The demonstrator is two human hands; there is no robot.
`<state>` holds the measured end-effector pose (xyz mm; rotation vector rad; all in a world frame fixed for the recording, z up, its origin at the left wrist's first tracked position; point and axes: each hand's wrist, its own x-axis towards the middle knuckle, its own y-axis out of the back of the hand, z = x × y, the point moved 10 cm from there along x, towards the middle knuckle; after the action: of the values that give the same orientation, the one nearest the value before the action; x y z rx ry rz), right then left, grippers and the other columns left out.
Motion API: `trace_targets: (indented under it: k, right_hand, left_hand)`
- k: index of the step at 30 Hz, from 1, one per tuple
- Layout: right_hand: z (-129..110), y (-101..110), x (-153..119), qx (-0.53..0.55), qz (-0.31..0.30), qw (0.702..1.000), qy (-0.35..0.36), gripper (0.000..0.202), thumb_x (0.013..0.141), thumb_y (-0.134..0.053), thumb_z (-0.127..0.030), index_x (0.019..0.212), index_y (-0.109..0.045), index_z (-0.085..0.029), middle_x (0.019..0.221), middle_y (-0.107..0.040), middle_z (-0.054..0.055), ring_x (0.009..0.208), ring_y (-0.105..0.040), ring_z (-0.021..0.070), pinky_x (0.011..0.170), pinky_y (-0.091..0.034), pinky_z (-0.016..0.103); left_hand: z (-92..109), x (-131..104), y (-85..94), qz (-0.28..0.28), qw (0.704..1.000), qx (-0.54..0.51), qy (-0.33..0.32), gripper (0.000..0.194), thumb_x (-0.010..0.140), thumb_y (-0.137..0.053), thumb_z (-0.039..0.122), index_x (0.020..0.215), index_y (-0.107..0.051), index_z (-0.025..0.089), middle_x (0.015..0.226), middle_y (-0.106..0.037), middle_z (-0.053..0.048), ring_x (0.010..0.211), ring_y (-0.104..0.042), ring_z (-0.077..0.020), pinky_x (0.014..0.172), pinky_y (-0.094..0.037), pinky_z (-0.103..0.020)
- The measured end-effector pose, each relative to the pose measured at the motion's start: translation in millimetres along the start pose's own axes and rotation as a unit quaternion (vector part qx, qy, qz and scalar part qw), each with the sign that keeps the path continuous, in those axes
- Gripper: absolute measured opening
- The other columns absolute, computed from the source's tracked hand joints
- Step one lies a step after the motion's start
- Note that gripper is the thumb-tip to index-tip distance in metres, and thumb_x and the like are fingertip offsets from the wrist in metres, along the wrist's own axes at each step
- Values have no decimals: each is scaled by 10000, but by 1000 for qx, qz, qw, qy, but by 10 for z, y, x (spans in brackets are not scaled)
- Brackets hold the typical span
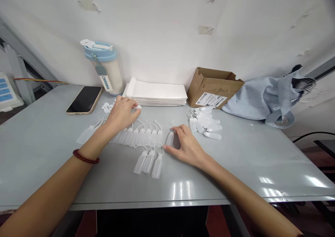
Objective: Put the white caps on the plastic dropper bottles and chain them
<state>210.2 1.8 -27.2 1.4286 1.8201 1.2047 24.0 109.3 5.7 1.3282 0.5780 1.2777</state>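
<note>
Grey tabletop (248,160), head view: the left hand (123,113) pinches a small white cap (138,107) at the far side of a row of translucent plastic bottles (141,138); the right hand (186,144) grips a single bottle (170,138) between thumb and forefinger, just right of the row, with three bottles (148,161) nearer and a loose bottle pile (204,120) farther right, beside the cardboard box (209,86)

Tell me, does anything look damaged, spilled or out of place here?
The wall looks worn: ragged patches, perhaps old tape, mar its white surface. On the table, the heap of small bottles beyond the right hand lies jumbled, unlike the neat row of bottles near the left hand. I see no spill.
</note>
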Motion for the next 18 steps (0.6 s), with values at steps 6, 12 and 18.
trace_targets:
  k: [6,12,18]
  right_hand:
    - [15,8,27,13,1,1000,-2,496,780,-625,-430,1140,-546,-98,1010,-509,126,981,-505,258,884,-459,413]
    - [34,181,23,68,65,995,19,464,757,-669,-393,1127,-519,-156,987,-544,90,869,-554,203,778,-502,362]
    - [2,248,-23,201,88,975,31,536,783,-646,-295,1242,-387,-196,788,-603,1,637,-567,129,648,-522,298]
  left_hand:
    - [156,-108,154,5,997,-67,26,233,786,-488,369,812,-614,175,867,-658,-82,964,-523,-278,859,-416,-377]
    - [346,-229,196,-28,975,-212,57,208,775,-557,393,781,-608,191,852,-663,-29,830,-588,-208,753,-472,-319]
    - [678,-377,33,-134,898,-416,46,209,742,-648,355,797,-603,159,778,-656,-29,713,-626,-162,656,-514,-272]
